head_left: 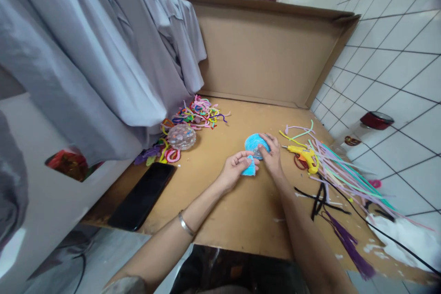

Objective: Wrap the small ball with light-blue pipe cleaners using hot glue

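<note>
Over the middle of the table, my left hand [237,167] pinches a small flat light-blue piece [248,168], with thumb and fingers closed on it. My right hand [272,150] grips a round blue disc [255,143] by its right side; the disc looks wound or ribbed, with a greyish lower part. Both hands are close together, and the small piece is just below the disc. Whether the two blue pieces touch, I cannot tell. To the right of my right hand lies a yellow hot glue gun [305,156], its nozzle pointing left.
Pipe cleaners [347,170], black strips [320,200], a purple tassel [347,243] and white tissue [406,239] lie right. A lidded jar [365,131] stands by the tiled wall. Left are a phone [143,196], a clear bowl [181,137], tangled pipe cleaners [203,112] and grey cloth [138,55].
</note>
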Demonstrator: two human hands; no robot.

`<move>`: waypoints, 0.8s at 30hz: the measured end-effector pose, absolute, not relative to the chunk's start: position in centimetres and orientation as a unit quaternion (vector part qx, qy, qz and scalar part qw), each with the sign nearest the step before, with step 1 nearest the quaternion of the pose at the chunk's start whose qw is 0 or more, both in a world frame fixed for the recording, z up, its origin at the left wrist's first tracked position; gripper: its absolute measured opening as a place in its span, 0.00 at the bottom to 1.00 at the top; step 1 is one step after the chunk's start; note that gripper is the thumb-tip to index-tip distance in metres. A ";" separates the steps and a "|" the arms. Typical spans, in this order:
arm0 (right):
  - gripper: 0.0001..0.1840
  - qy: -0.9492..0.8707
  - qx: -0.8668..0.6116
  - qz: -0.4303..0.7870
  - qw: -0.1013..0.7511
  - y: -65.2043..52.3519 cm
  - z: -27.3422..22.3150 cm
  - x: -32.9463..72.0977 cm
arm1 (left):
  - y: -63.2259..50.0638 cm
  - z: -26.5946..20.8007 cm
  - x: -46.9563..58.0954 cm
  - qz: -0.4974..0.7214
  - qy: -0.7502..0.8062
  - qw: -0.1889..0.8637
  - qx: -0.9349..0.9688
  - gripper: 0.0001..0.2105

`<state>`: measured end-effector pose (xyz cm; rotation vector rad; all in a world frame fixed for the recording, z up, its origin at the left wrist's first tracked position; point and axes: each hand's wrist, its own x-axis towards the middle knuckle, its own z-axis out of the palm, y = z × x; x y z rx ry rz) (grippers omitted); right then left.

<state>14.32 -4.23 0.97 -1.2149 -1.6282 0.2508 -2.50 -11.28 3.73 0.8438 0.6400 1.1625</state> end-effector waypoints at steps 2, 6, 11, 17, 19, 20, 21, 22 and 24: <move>0.22 -0.678 -0.512 0.098 0.518 -4.3 1.0 14.2 | -11.0 3.6 -2.5 0.523 0.294 0.724 0.340 0.25; 0.24 -0.680 -0.519 0.087 0.511 -4.4 1.0 14.2 | -11.0 3.5 -2.5 0.516 0.292 0.750 0.294 0.22; 0.25 -0.685 -0.518 0.081 0.506 -4.3 1.0 14.3 | -11.7 3.5 -2.3 0.513 0.294 0.745 0.308 0.23; 0.24 -0.686 -0.520 0.075 0.503 -4.3 0.9 14.2 | -11.9 3.6 -2.4 0.521 0.340 0.693 0.365 0.21; 0.24 -0.685 -0.521 0.069 0.503 -4.4 1.0 14.1 | -11.8 3.6 -2.4 0.526 0.352 0.676 0.377 0.21; 0.24 -0.684 -0.524 0.067 0.503 -4.5 1.0 14.0 | -11.8 3.5 -2.4 0.528 0.355 0.671 0.381 0.22; 0.24 -0.683 -0.527 0.065 0.502 -4.6 1.1 14.0 | -11.8 3.4 -2.3 0.528 0.358 0.667 0.385 0.22; 0.24 -0.682 -0.530 0.063 0.500 -4.7 1.2 14.0 | -11.7 3.3 -2.3 0.527 0.360 0.664 0.389 0.22; 0.24 -0.682 -0.537 0.053 0.493 -4.9 1.3 13.9 | -11.7 3.2 -2.2 0.527 0.367 0.657 0.395 0.22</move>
